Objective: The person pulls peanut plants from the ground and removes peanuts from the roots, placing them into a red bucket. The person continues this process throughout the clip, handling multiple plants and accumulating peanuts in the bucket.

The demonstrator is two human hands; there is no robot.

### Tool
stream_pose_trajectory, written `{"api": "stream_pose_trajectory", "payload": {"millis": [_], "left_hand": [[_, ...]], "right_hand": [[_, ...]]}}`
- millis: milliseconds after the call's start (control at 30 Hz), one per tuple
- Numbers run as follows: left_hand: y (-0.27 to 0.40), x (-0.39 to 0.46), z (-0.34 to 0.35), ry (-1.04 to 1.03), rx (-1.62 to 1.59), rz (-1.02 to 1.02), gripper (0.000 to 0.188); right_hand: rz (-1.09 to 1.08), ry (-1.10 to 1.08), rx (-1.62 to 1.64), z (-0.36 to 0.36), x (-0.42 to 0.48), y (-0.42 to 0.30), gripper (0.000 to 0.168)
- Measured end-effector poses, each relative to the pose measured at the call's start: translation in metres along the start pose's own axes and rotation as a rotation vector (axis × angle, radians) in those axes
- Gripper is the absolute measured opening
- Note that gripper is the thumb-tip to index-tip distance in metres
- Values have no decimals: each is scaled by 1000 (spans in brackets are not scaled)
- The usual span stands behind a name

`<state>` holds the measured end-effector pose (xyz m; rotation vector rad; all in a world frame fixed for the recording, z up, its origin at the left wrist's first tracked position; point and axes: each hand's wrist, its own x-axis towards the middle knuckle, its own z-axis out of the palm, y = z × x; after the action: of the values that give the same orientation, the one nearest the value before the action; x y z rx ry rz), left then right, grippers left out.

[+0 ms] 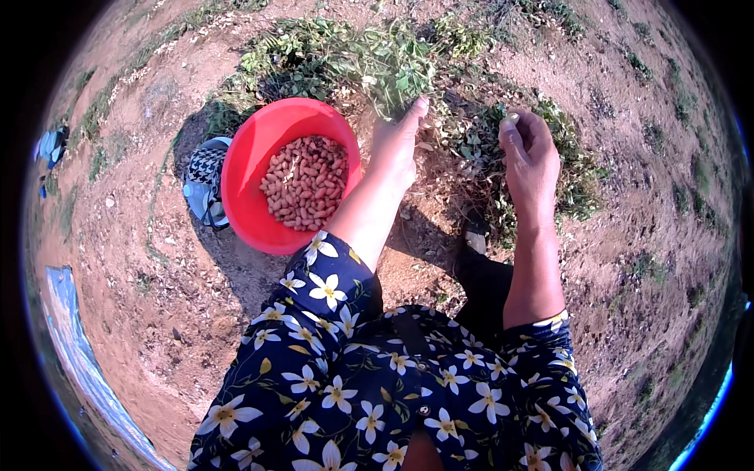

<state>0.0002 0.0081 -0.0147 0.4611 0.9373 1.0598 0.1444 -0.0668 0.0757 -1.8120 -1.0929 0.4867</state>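
My left hand (396,147), blurred, grips the stems of a leafy green peanut plant (392,68) beyond the basin's right rim. To the right, my right hand (531,154) has its fingers curled in. A small pale piece (512,118) shows at its thumb tip; its kind is unclear. A red plastic basin (244,176) stands left of my left forearm. Unshelled peanuts (306,183) cover its bottom.
Pulled peanut plants (294,56) lie in a heap behind the basin, and withered ones (568,171) lie under and beside my right hand. A pale blue bucket (219,219) holding a bottle (197,191) and houndstooth cloth (206,165) touches the basin. A plastic sheet (73,321) lies far left.
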Motion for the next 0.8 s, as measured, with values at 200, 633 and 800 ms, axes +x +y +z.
{"api": "stream_pose_trajectory", "payload": {"millis": [200,633,800], "left_hand": [[-25,-9,-4,-493,-216,46,29],[-10,-23,17,-113,130,140,25],[-15,-2,7,78,340,256,29]], "right_hand": [[-515,-264,153,37,-44,-62,37],[-554,-179,-467,25,-16,3,20],[-146,-376,33,12,-25,-12,24]]}}
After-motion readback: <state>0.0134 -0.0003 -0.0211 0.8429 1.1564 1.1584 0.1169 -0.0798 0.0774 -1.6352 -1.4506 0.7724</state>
